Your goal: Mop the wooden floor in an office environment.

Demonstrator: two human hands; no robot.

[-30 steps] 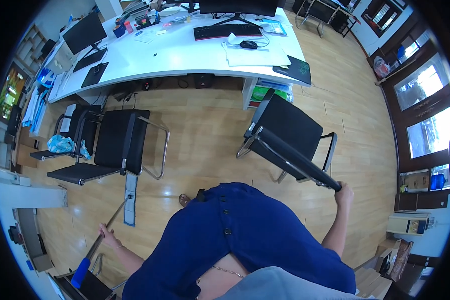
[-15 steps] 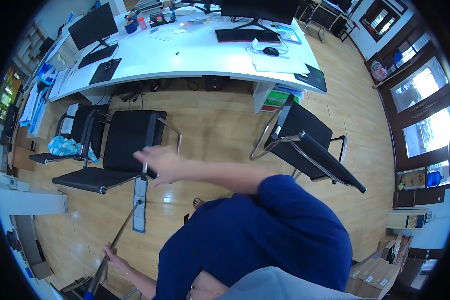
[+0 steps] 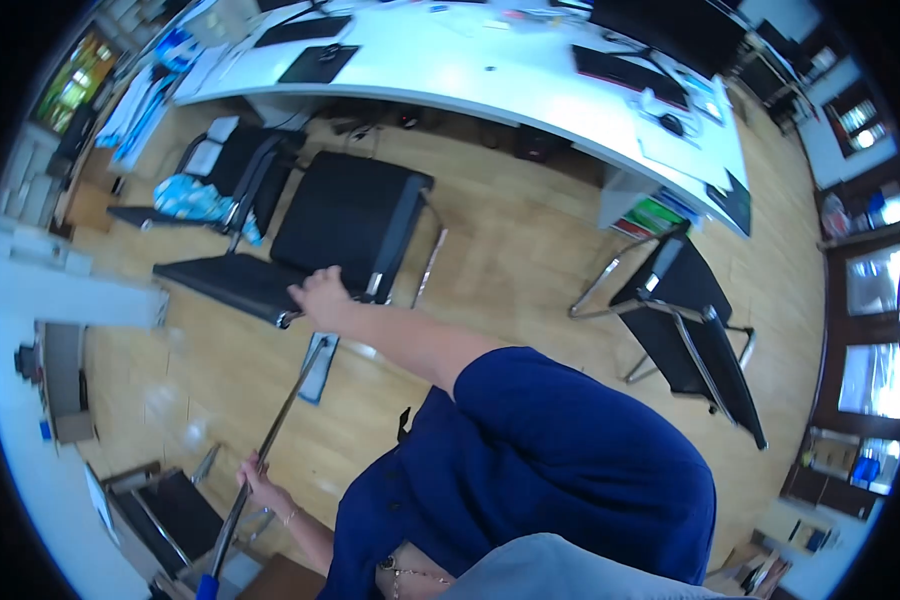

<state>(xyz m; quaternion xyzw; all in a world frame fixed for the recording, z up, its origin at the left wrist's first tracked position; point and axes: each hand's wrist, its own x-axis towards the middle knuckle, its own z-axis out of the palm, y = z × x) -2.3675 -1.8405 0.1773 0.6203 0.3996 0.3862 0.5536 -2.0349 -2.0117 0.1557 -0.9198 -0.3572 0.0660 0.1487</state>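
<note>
My left hand (image 3: 260,484) is closed round the metal pole of a flat mop (image 3: 282,420), which slants from the lower left toward the chair. The mop's pale blue-grey head (image 3: 319,372) lies flat on the wooden floor, its far end hidden by my right forearm and the chair. My right hand (image 3: 322,298) is at the near end of the backrest of a black office chair (image 3: 345,222) with chrome legs, fingers bent over the edge.
Beside it stands another black chair (image 3: 242,172) with a light blue patterned cloth (image 3: 188,198). A third chair (image 3: 685,315) is at the right, a fourth (image 3: 175,515) at the lower left. A long white desk (image 3: 450,75) with keyboards spans the far side.
My right hand has come down from above the chair onto its backrest. The view has turned and shifted, and less of the mop head shows. My left hand keeps hold of the pole.
</note>
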